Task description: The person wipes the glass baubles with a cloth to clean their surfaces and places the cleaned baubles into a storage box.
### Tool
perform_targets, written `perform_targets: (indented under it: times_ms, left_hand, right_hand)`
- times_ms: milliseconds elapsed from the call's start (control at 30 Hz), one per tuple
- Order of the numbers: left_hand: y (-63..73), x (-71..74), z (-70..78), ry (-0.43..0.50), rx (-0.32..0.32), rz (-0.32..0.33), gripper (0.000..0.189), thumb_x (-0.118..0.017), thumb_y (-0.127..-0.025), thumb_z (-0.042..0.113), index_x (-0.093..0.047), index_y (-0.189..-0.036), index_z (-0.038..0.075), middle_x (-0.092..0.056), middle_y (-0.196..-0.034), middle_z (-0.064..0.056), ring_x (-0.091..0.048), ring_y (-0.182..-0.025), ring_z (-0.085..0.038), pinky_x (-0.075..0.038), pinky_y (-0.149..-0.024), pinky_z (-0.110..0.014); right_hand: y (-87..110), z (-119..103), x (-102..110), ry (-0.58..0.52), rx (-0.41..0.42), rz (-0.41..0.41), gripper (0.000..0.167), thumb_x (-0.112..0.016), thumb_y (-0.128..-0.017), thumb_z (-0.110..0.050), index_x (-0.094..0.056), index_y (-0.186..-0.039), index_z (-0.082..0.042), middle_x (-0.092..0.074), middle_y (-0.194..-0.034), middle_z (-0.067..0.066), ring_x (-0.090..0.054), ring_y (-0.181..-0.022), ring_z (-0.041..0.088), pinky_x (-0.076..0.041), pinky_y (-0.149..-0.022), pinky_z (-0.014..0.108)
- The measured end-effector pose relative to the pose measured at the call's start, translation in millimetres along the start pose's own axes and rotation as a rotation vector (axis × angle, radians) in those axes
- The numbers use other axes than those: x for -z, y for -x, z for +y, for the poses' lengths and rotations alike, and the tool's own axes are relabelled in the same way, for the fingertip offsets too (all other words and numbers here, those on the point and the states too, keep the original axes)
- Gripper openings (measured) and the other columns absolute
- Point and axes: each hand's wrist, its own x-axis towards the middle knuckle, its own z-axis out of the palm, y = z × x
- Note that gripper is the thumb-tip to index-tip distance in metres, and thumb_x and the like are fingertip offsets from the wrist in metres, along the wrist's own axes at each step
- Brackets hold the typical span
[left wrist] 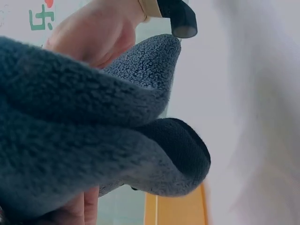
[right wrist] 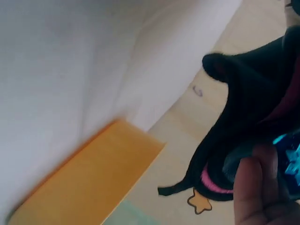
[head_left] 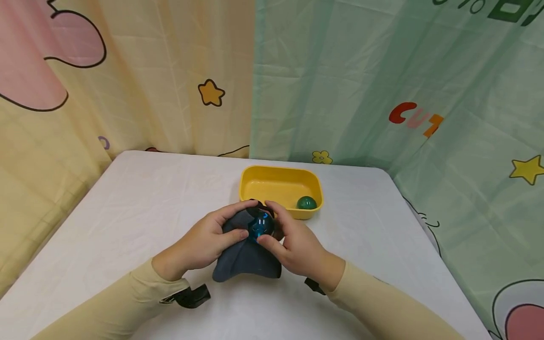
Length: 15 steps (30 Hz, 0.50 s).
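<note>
A shiny, see-through blue ball (head_left: pixel 261 225) sits against a dark grey fleecy cloth (head_left: pixel 246 259) in the head view. My left hand (head_left: pixel 207 236) grips the cloth's upper left part, its thumb tip touching the ball's left side. With thumb and fingers, my right hand (head_left: pixel 299 241) holds the ball from the right, close to the cloth's upper edge. The right wrist view shows the folded cloth (right wrist: pixel 253 89) with a black and pink edge, and the ball (right wrist: pixel 293 164) partly hidden behind fingers. In the left wrist view the fleece (left wrist: pixel 70 103) hides most of the hands.
Just beyond the hands, a yellow tray (head_left: pixel 272 171) stands on the white-covered table (head_left: pixel 170 189). A green ball (head_left: pixel 306 203) lies in its front right corner. Patterned curtains (head_left: pixel 318 71) hang behind the table and at its sides.
</note>
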Motion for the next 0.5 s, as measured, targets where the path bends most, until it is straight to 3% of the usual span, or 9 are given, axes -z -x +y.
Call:
perform_targets:
  times_ms: [133, 200, 267, 400, 500]
  left_hand:
    - [-0.1, 0.9, 1.1, 0.017, 0.002, 0.001, 0.057, -0.064, -0.105, 0.008, -0.048, -0.158, 0.016, -0.047, -0.163, -0.012, -0.054, -0.141, -0.033, -0.050, -0.104, -0.017]
    - [0.1, 0.9, 1.4, 0.020, -0.004, -0.006, 0.057, -0.064, -0.105, 0.009, -0.047, -0.159, 0.016, -0.046, -0.164, -0.012, -0.053, -0.142, -0.034, -0.050, -0.104, -0.017]
    - [0.5, 0.3, 1.4, 0.014, -0.010, -0.018, 0.057, -0.063, -0.106, 0.009, -0.046, -0.160, 0.015, -0.044, -0.165, -0.012, -0.049, -0.145, -0.035, -0.049, -0.106, -0.016]
    - [1.5, -0.9, 0.7, -0.015, -0.026, -0.027, 0.059, -0.064, -0.105, 0.010, -0.045, -0.160, 0.015, -0.041, -0.167, -0.013, -0.042, -0.152, -0.036, -0.042, -0.110, -0.012]
    - [1.7, -1.5, 0.1, -0.029, -0.030, -0.029, 0.059, -0.065, -0.105, 0.010, -0.046, -0.160, 0.016, -0.041, -0.167, -0.013, -0.039, -0.153, -0.036, -0.040, -0.111, -0.011]
  right_hand:
    - [1.6, 1.2, 1.8, 0.173, 0.113, -0.002, 0.081, -0.079, -0.096, -0.026, -0.032, -0.159, -0.008, -0.073, -0.124, 0.007, -0.070, -0.090, 0.012, -0.060, -0.077, 0.024]
    - [1.5, 1.3, 2.8, 0.195, 0.122, -0.003, 0.077, -0.078, -0.097, -0.024, -0.035, -0.158, -0.007, -0.074, -0.124, 0.007, -0.072, -0.091, 0.012, -0.061, -0.081, 0.025]
    - [0.9, 0.6, 3.5, 0.102, 0.065, -0.023, 0.071, -0.076, -0.099, -0.024, -0.039, -0.157, -0.006, -0.076, -0.114, 0.006, -0.070, -0.085, 0.011, -0.061, -0.078, 0.026]
    - [-0.7, -0.4, 3.5, -0.222, -0.128, -0.071, 0.046, -0.066, -0.106, -0.024, -0.055, -0.145, -0.002, -0.075, -0.092, 0.007, -0.067, -0.075, 0.010, -0.061, -0.073, 0.024]
    - [-0.9, -1.3, 2.1, -0.308, -0.191, -0.053, 0.039, -0.063, -0.107, -0.026, -0.062, -0.138, -0.001, -0.075, -0.095, 0.008, -0.067, -0.078, 0.012, -0.061, -0.076, 0.025]
